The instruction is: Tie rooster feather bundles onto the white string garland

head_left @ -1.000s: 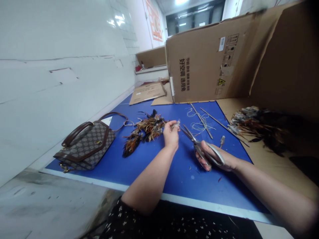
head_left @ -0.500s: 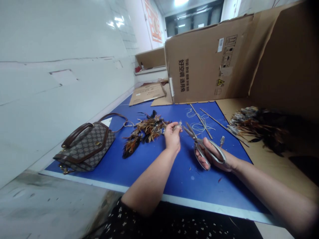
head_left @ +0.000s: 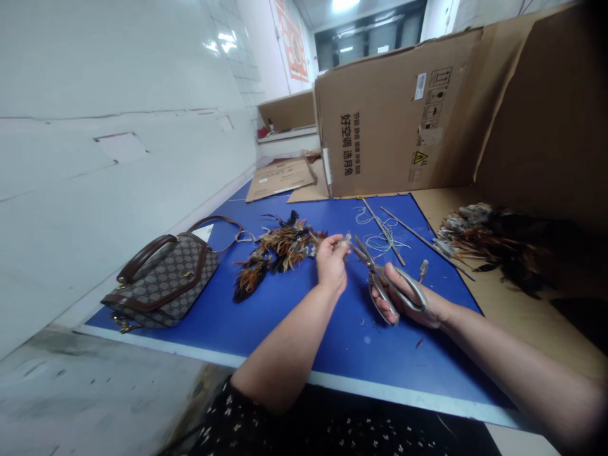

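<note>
My left hand [head_left: 331, 263] is closed in a pinch on a small feather [head_left: 344, 240], whose pale fluffy end sticks out past the fingertips. In my right hand [head_left: 403, 297] are metal scissors [head_left: 372, 263], fingers through the loops. Their blades stand slightly apart, with the tips close to the feather's pale end; whether they touch it I cannot tell. Just left of my left hand, a heap of brown and black feathers [head_left: 285, 244] lies on the blue tabletop [head_left: 285, 323].
A patterned handbag [head_left: 175, 272] stands at the left. Two thin sticks [head_left: 427, 242] and tangled string [head_left: 380, 237] lie beyond the scissors. A large cardboard box [head_left: 389, 126] rises behind, with a feather bundle [head_left: 489, 240] on cardboard at right. A loose feather piece [head_left: 424, 269] lies nearby.
My left hand has shifted slightly to the right with the feather. The scissors have moved a little left, and their blades are closer together than before.
</note>
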The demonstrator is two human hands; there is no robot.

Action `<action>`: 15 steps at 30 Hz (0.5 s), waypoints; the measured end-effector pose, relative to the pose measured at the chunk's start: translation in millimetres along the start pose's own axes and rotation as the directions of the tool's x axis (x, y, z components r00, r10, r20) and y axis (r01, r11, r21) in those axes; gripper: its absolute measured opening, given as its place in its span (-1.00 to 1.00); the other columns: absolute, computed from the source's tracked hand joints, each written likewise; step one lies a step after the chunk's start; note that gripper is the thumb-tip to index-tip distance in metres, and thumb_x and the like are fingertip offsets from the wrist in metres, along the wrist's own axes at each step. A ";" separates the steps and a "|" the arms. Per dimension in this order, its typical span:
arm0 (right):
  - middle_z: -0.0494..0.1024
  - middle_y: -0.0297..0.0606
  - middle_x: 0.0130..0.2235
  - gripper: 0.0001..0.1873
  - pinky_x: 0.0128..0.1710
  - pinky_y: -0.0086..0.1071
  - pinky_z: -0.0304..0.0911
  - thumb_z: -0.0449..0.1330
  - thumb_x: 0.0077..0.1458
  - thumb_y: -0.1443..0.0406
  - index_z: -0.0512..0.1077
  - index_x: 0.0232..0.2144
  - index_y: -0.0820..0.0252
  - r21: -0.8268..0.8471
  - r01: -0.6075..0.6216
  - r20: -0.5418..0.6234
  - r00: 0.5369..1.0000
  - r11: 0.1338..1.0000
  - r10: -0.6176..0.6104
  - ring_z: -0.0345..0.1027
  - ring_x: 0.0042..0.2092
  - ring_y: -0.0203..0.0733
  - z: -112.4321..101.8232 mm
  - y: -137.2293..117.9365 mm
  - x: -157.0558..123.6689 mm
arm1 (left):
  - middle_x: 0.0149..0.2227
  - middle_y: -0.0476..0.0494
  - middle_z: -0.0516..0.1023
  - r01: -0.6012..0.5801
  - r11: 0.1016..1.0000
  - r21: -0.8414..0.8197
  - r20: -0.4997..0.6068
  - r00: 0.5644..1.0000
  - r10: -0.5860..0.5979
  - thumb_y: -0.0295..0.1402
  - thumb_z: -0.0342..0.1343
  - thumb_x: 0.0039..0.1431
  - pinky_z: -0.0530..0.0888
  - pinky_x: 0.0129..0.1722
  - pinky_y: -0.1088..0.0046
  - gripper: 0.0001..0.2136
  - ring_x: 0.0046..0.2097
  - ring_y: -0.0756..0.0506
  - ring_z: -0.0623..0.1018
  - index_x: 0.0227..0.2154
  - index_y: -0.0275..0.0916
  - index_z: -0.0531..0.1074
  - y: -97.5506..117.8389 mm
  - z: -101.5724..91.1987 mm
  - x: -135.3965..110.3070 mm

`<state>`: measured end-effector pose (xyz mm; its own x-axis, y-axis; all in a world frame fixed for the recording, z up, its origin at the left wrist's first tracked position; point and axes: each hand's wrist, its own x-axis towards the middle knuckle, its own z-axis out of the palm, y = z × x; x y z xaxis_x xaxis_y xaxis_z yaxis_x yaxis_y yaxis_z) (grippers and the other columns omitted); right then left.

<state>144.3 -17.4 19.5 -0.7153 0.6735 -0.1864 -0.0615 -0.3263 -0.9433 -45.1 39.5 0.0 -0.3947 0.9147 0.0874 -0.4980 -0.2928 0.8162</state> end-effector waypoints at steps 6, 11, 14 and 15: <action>0.40 -0.32 -0.47 -0.27 -0.51 -0.40 0.22 -0.06 0.26 -0.32 0.41 -0.28 0.21 0.027 0.045 -0.009 0.999 0.999 -0.044 0.31 -0.53 -0.28 -2.6 0.8 2.0 | -0.31 -0.07 0.56 0.190 0.973 -0.130 0.107 0.979 -0.177 -0.54 0.35 -0.04 0.43 -0.17 0.44 -0.66 -0.31 0.03 0.53 -0.18 -0.27 0.43 2.1 4.9 -10.5; 0.40 -0.32 -0.47 -0.28 -0.50 -0.40 0.24 -0.05 0.27 -0.31 0.42 -0.28 0.21 0.046 0.067 -0.003 0.998 0.997 -0.067 0.30 -0.52 -0.28 -4.6 -0.2 2.0 | -0.33 -0.10 0.56 0.287 0.941 -0.180 0.131 0.955 -0.267 -0.61 0.23 -0.01 0.46 -0.16 0.40 -0.70 -0.32 0.00 0.53 -0.18 -0.28 0.43 5.0 5.8 -12.6; 0.39 -0.32 -0.47 -0.28 -0.50 -0.40 0.24 -0.06 0.28 -0.31 0.42 -0.27 0.21 0.045 0.065 0.003 0.998 0.997 -0.065 0.31 -0.52 -0.28 -5.1 0.6 2.2 | -0.36 -0.10 0.55 0.317 0.928 -0.194 0.148 0.945 -0.292 -0.63 0.19 -0.01 0.45 -0.18 0.40 -0.70 -0.34 0.00 0.52 -0.18 -0.27 0.43 4.6 5.4 -11.0; 0.39 -0.32 -0.47 -0.28 -0.50 -0.40 0.24 -0.06 0.28 -0.31 0.42 -0.27 0.22 0.041 0.064 0.002 0.998 0.997 -0.065 0.31 -0.52 -0.28 -4.9 0.9 2.3 | -0.37 -0.09 0.54 0.320 0.927 -0.195 0.154 0.944 -0.293 -0.62 0.19 -0.01 0.45 -0.20 0.40 -0.69 -0.35 0.00 0.51 -0.18 -0.27 0.43 4.3 5.3 -10.4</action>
<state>146.0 -12.9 16.8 -0.7114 0.6917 -0.1244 -0.1361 -0.3092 -0.9412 -39.1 30.3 5.6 -0.1073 0.9918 -0.0688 -0.7386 -0.0332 0.6733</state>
